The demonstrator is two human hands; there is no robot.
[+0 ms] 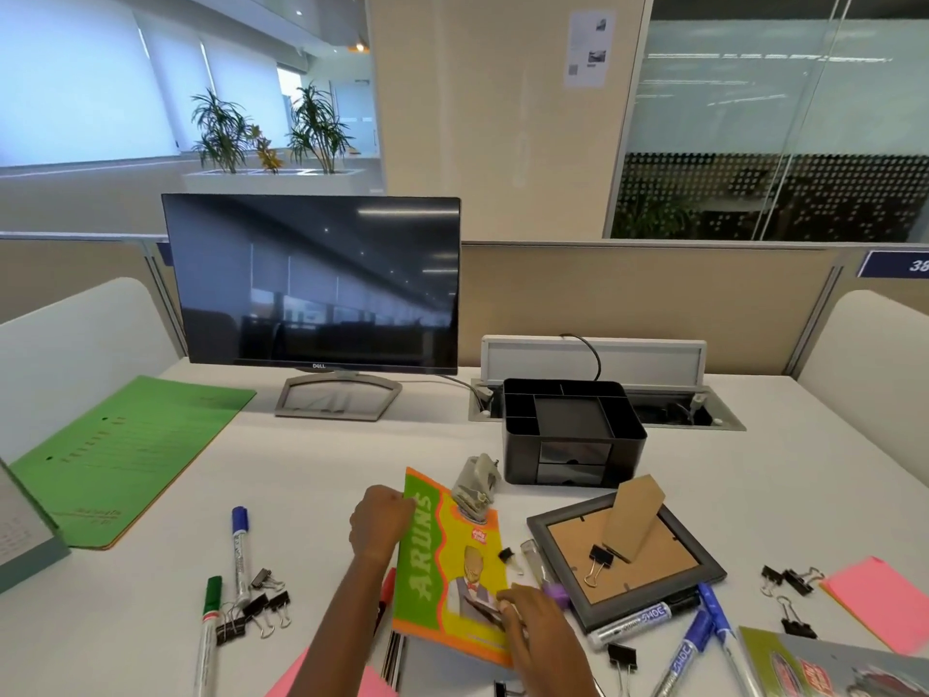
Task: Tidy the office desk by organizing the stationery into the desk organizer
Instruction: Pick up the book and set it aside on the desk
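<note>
A green, yellow and orange notebook [447, 560] lies near the desk's front edge. My left hand [379, 520] grips its upper left edge with curled fingers. My right hand [538, 628] rests on its lower right corner, fingers spread flat. The black desk organizer [573, 430] stands behind the notebook, its top compartments showing nothing inside. Blue markers [693, 641] and a black-capped marker [638, 618] lie at the right front. A blue marker [240, 550] and a green marker [208, 626] lie at the left. Black binder clips [261, 606] are scattered on both sides.
A dark monitor [311, 284] stands at the back left. A green folder [120, 455] lies at the left. A face-down picture frame [628, 560] carries a binder clip. A grey stapler [475, 482] lies behind the notebook. Pink sticky notes [874, 601] sit at the right.
</note>
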